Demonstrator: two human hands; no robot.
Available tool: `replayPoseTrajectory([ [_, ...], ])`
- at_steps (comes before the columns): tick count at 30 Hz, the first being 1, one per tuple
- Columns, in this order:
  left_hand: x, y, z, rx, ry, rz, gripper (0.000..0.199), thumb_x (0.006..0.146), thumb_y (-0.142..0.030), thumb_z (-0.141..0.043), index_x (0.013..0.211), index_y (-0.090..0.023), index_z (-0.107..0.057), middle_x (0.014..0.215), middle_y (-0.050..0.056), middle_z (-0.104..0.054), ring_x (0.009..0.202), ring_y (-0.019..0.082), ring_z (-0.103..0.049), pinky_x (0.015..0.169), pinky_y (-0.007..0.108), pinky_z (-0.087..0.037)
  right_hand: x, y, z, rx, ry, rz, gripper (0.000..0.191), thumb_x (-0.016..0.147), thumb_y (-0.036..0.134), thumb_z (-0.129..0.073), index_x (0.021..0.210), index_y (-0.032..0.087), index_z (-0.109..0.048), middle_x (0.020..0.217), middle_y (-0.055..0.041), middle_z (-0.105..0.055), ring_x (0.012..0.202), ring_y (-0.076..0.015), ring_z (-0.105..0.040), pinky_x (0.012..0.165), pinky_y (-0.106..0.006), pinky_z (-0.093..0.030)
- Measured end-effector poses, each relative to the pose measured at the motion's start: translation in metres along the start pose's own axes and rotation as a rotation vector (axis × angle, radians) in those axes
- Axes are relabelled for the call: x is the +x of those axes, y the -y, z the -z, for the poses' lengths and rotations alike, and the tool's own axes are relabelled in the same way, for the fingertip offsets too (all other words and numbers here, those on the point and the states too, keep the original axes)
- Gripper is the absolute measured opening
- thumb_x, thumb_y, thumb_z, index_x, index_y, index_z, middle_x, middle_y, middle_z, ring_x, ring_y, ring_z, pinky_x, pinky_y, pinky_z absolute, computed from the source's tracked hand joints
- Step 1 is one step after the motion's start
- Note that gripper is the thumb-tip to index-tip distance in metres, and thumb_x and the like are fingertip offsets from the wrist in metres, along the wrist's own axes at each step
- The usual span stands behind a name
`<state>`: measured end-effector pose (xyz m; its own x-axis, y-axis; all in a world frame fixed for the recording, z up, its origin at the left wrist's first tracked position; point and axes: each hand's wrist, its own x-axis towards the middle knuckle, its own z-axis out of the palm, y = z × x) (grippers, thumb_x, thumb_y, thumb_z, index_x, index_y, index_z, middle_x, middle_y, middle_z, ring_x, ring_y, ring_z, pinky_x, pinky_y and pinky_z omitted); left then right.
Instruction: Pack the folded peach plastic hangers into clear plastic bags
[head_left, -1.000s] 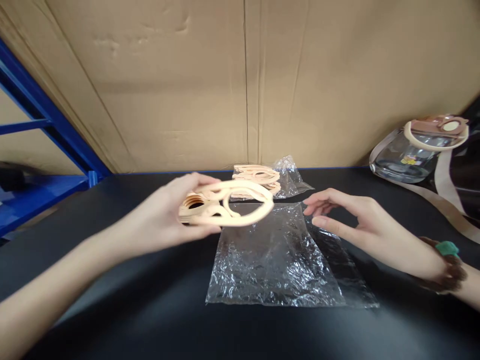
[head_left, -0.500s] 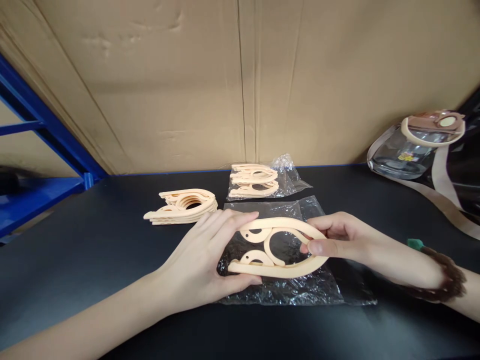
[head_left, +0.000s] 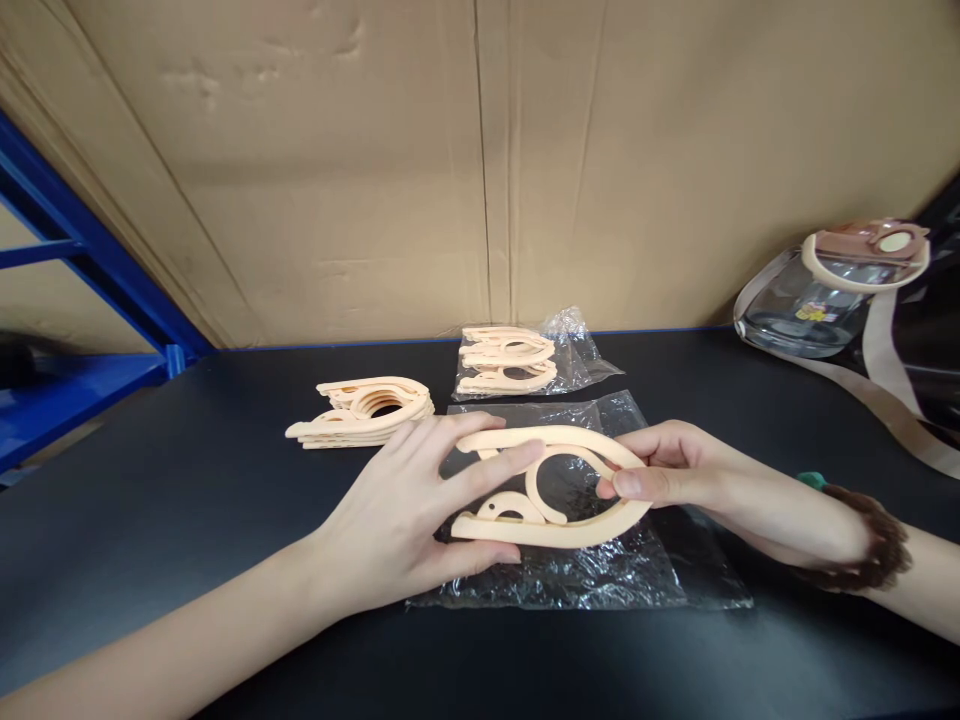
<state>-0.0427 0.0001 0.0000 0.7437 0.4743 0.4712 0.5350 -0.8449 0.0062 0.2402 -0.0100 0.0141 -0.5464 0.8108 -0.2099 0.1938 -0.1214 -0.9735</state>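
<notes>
A beige plastic folding hanger [head_left: 559, 537], folded into a loop, is held between both hands above a clear plastic bag [head_left: 600, 585] lying flat. My left hand [head_left: 405, 510] grips its two arm ends, the thumb under the lower arm and one finger lying across the upper one. At the rounded end my right hand [head_left: 667, 475] pinches it, thumb on top; the other fingertips are partly hidden beneath. Left of the bag, several matching folded hangers [head_left: 367, 410] sit in a stack. Farther back, more hangers [head_left: 510, 360] lie inside or on another clear bag [head_left: 581, 360].
Everything rests on a black tabletop [head_left: 187, 470]. Behind it stands a brown cardboard wall [head_left: 337, 180]. A blue metal frame [head_left: 97, 240] rises at the left. At the right back is a clear bottle [head_left: 806, 310] with a brown lid and a long strap [head_left: 847, 385].
One left finger has moved down across the hanger's upper arm, covering its inner tab. The hanger and my right hand have shifted slightly left and up.
</notes>
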Motion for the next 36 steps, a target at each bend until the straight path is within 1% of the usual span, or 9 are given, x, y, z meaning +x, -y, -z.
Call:
replayPoseTrajectory([
  [2, -0.0002, 0.0011, 0.0008, 0.055, 0.009, -0.038, 0.061, 0.089, -0.057, -0.055, 0.143, -0.037, -0.037, 0.129, 0.011, -0.049, 0.111, 0.029, -0.053, 0.092, 0.043, -0.044, 0.0000, -0.0008, 0.0009, -0.016, -0.007, -0.002, 0.025, 0.084, 0.038, -0.068, 0.093, 0.015, -0.073, 0.088, -0.0043, -0.069, 0.078, -0.0155, -0.057, 0.073, -0.029, -0.042],
  [6, 0.0011, 0.0001, 0.0028, 0.081, -0.004, -0.054, 0.062, 0.087, -0.058, -0.057, 0.142, -0.033, -0.040, 0.118, 0.010, -0.052, 0.106, 0.028, -0.052, 0.090, 0.042, -0.044, 0.0002, 0.0006, 0.0003, 0.000, 0.002, 0.010, 0.024, 0.084, 0.037, -0.068, 0.091, 0.015, -0.074, 0.087, -0.0034, -0.069, 0.078, -0.0146, -0.057, 0.072, -0.027, -0.041],
  [12, 0.0031, -0.0022, 0.0027, 0.076, -0.023, -0.074, 0.063, 0.086, -0.061, -0.056, 0.140, -0.029, -0.044, 0.114, 0.011, -0.050, 0.103, 0.027, -0.051, 0.087, 0.041, -0.043, 0.0012, 0.0047, -0.0027, 0.035, 0.006, -0.045, 0.022, 0.081, 0.035, -0.071, 0.087, 0.014, -0.075, 0.085, -0.0042, -0.071, 0.076, -0.0139, -0.059, 0.072, -0.026, -0.042],
  [17, 0.0025, -0.0016, 0.0021, 0.035, -0.020, -0.083, 0.075, 0.079, -0.072, -0.056, 0.137, -0.026, -0.046, 0.115, 0.011, -0.049, 0.100, 0.026, -0.051, 0.085, 0.039, -0.043, 0.0015, 0.0016, -0.0022, 0.023, -0.003, 0.008, 0.023, 0.083, 0.036, -0.069, 0.091, 0.015, -0.075, 0.088, -0.0045, -0.071, 0.078, -0.0152, -0.060, 0.072, -0.027, -0.043],
  [25, 0.0022, 0.0001, 0.0004, 0.014, 0.000, -0.060, 0.063, 0.086, -0.060, -0.058, 0.138, -0.028, -0.043, 0.118, 0.011, -0.046, 0.104, 0.027, -0.050, 0.087, 0.040, -0.041, 0.0014, -0.0018, -0.0008, 0.003, -0.010, 0.025, 0.021, 0.084, 0.034, -0.068, 0.090, 0.015, -0.075, 0.088, -0.0038, -0.070, 0.079, -0.0145, -0.058, 0.072, -0.026, -0.042],
  [30, 0.0017, -0.0002, 0.0014, -0.002, 0.004, -0.049, 0.060, 0.089, -0.058, -0.055, 0.140, -0.030, -0.042, 0.122, 0.010, -0.047, 0.108, 0.027, -0.050, 0.091, 0.041, -0.040, 0.0008, -0.0031, -0.0004, -0.009, -0.020, 0.015, 0.022, 0.084, 0.036, -0.068, 0.091, 0.015, -0.074, 0.089, -0.0045, -0.070, 0.079, -0.0150, -0.057, 0.072, -0.028, -0.041],
  [32, 0.0020, -0.0011, 0.0023, 0.000, -0.007, -0.042, 0.064, 0.089, -0.059, -0.055, 0.142, -0.028, -0.038, 0.124, 0.010, -0.049, 0.109, 0.027, -0.050, 0.092, 0.040, -0.039, 0.0006, -0.0037, -0.0001, -0.010, -0.016, 0.019, 0.022, 0.084, 0.036, -0.068, 0.090, 0.015, -0.074, 0.088, -0.0041, -0.070, 0.078, -0.0145, -0.057, 0.072, -0.027, -0.041],
  [34, 0.0027, -0.0021, 0.0036, 0.012, -0.028, -0.016, 0.072, 0.088, -0.059, -0.055, 0.145, -0.022, -0.031, 0.124, 0.011, -0.053, 0.108, 0.026, -0.052, 0.093, 0.039, -0.039, 0.0007, -0.0044, 0.0007, -0.012, -0.013, 0.017, 0.022, 0.084, 0.036, -0.068, 0.090, 0.015, -0.074, 0.087, -0.0036, -0.069, 0.078, -0.0139, -0.057, 0.072, -0.027, -0.041],
  [36, 0.0038, -0.0029, 0.0052, 0.047, -0.050, 0.022, 0.078, 0.086, -0.059, -0.058, 0.144, -0.016, -0.030, 0.122, 0.012, -0.057, 0.107, 0.026, -0.053, 0.094, 0.038, -0.038, 0.0012, -0.0047, 0.0018, -0.026, -0.019, 0.020, 0.022, 0.085, 0.036, -0.068, 0.090, 0.016, -0.074, 0.086, -0.0029, -0.069, 0.077, -0.0133, -0.057, 0.071, -0.026, -0.041],
])
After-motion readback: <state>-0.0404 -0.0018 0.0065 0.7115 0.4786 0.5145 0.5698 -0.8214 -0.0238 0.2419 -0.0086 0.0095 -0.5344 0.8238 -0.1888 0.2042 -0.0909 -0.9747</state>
